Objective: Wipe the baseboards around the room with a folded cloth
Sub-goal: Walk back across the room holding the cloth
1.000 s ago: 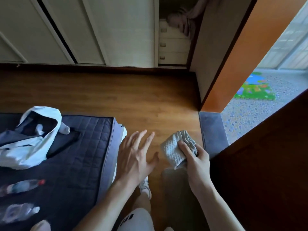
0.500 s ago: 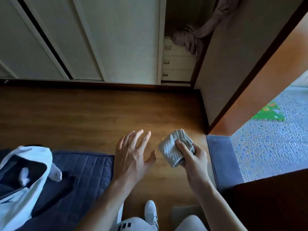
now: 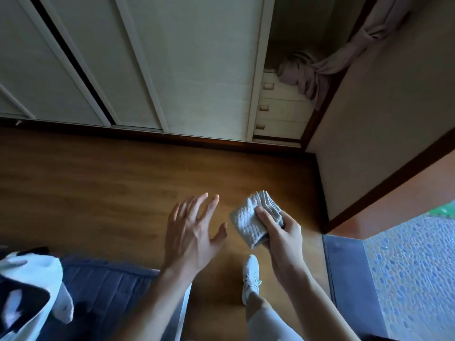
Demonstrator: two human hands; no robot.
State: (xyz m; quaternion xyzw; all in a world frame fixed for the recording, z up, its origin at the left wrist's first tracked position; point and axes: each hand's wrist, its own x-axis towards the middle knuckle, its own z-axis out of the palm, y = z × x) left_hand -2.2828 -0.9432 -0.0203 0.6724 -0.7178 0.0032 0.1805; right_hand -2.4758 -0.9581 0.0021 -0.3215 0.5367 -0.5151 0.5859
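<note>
Dim interior, cool cast. Daylight comes in from the right off the pebbled floor (image 3: 413, 271), the brightest patch. Wooden floor (image 3: 110, 188) glows warm mid-frame and darkens toward the left edge. Baseboard (image 3: 172, 137) reads as a dark band. Closet recess (image 3: 288, 33) in deep shadow. White bag (image 3: 32, 279) in the bottom left corner is smeared by motion blur. Wide-angle bend makes the sliding doors (image 3: 197, 70) splay outward. Centre is sharp.

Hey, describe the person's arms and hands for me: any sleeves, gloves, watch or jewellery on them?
Both are uncovered. The left hand and the right hand wear no gloves, and no ring shows on the fingers in view. The left forearm and the right forearm run bare to the picture's bottom edge: no sleeve, watch or bracelet shows.
</note>
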